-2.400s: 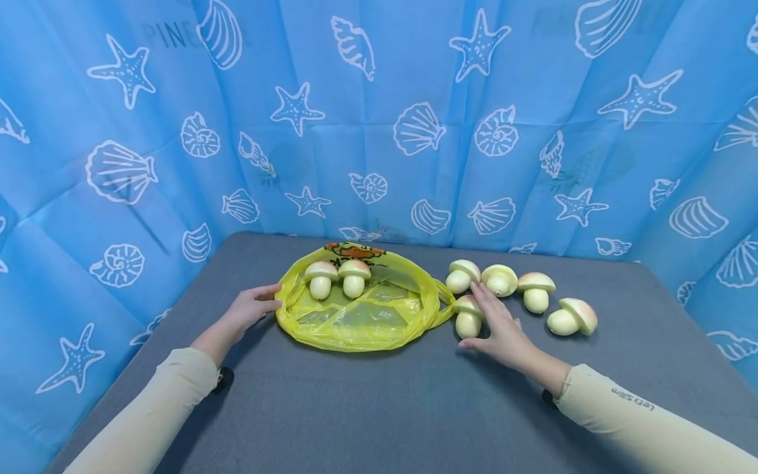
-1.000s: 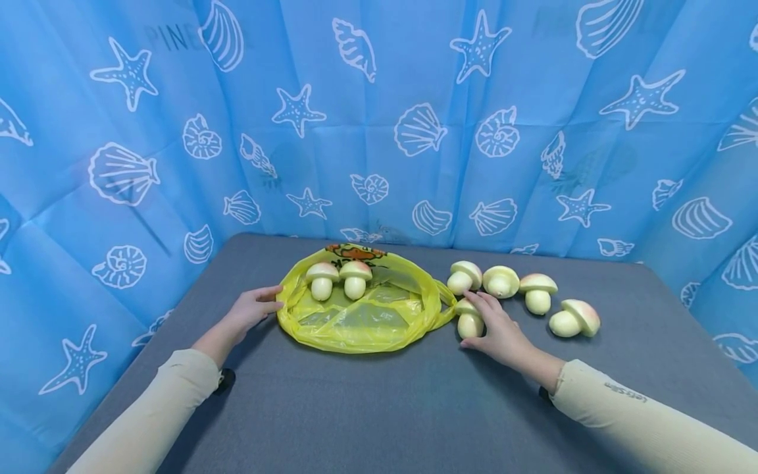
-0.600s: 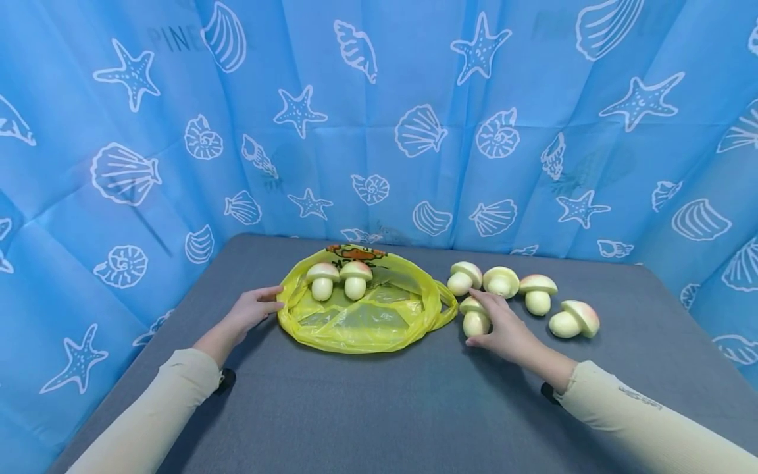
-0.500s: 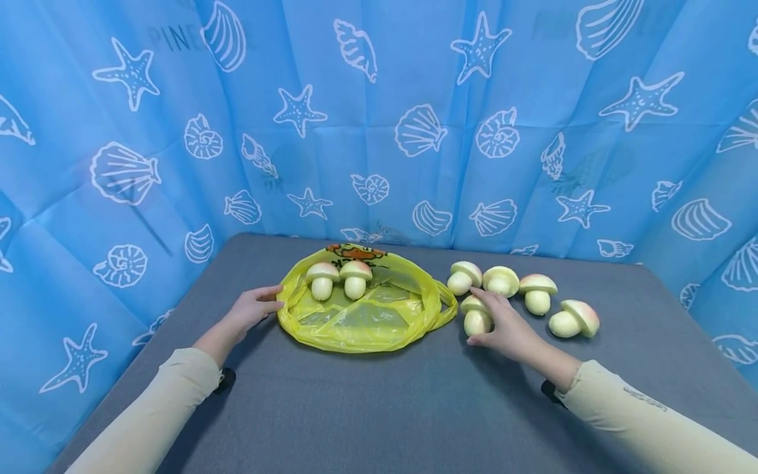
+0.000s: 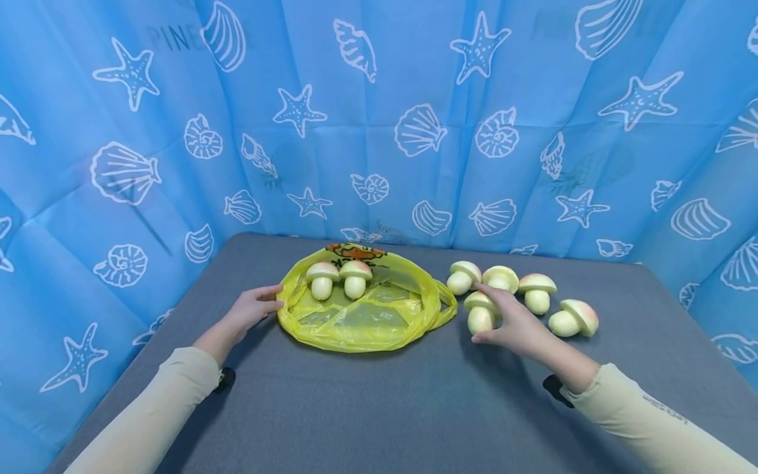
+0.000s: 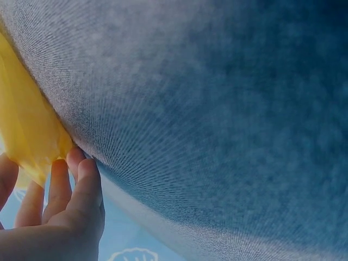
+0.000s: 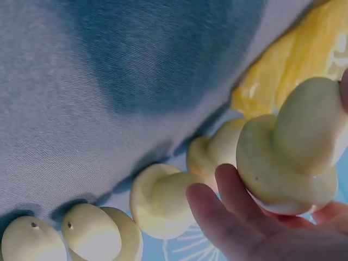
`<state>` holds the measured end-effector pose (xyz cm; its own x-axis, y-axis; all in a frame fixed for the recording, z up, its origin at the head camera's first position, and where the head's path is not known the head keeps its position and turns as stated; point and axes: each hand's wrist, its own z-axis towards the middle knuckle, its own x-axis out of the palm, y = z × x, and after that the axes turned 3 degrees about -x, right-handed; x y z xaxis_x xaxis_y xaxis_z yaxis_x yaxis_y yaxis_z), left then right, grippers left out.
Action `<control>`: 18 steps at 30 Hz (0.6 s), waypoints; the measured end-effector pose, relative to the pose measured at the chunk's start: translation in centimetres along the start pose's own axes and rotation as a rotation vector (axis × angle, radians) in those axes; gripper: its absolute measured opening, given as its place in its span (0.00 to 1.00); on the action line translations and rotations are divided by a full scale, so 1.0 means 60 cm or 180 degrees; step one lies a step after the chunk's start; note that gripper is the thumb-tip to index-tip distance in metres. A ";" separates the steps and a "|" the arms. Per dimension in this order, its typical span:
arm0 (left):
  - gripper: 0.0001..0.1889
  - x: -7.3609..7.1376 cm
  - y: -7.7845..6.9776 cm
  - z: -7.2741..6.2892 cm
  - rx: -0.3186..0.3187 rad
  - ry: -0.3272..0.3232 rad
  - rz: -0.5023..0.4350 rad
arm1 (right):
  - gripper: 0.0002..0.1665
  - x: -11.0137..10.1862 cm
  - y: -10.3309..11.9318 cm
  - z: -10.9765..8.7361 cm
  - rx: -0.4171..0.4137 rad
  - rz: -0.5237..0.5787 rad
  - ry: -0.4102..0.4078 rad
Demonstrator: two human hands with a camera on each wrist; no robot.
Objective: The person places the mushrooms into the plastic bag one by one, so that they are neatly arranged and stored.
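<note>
A yellow plastic bag (image 5: pixel 355 339) lies with its mouth spread open, and two toy mushrooms (image 5: pixel 322 282) with pale stems and pinkish caps sit inside near its back. At the bag's left rim, my left hand (image 5: pixel 251 313) holds the edge with its fingertips; the left wrist view shows the fingers (image 6: pixel 60 182) against the yellow plastic. My right hand (image 5: pixel 518 326) grips another toy mushroom (image 5: pixel 481 316) between thumb and fingers, just right of the bag's handle. Close up in the right wrist view, that mushroom (image 7: pixel 288 157) seems raised off the table.
Several more toy mushrooms (image 5: pixel 537 293) stand or lie in a loose row behind and right of my right hand. Grey cloth covers the table (image 5: pixel 379 408). A blue curtain (image 5: pixel 367 131) with shells and starfish hangs behind and at both sides.
My right hand has closed round the nearest mushroom and moved it slightly to the right, away from the bag's handle. My left hand and the bag have stayed almost still.
</note>
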<state>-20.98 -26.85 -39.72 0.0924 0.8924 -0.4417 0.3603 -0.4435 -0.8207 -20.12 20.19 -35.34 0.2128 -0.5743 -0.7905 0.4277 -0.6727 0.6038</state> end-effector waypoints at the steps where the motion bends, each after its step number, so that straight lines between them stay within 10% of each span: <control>1: 0.30 0.000 0.000 0.000 -0.0005 -0.0001 -0.0004 | 0.54 -0.002 0.001 0.000 -0.0003 0.0017 -0.0003; 18: 0.30 0.000 -0.001 -0.005 0.0117 0.0019 0.0043 | 0.59 -0.017 0.025 -0.004 0.0167 0.0233 0.0035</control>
<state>-20.70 -26.77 -39.56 0.1026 0.8868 -0.4507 0.3247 -0.4581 -0.8275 -19.48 19.88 -33.62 0.2514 -0.6179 -0.7450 0.3640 -0.6528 0.6643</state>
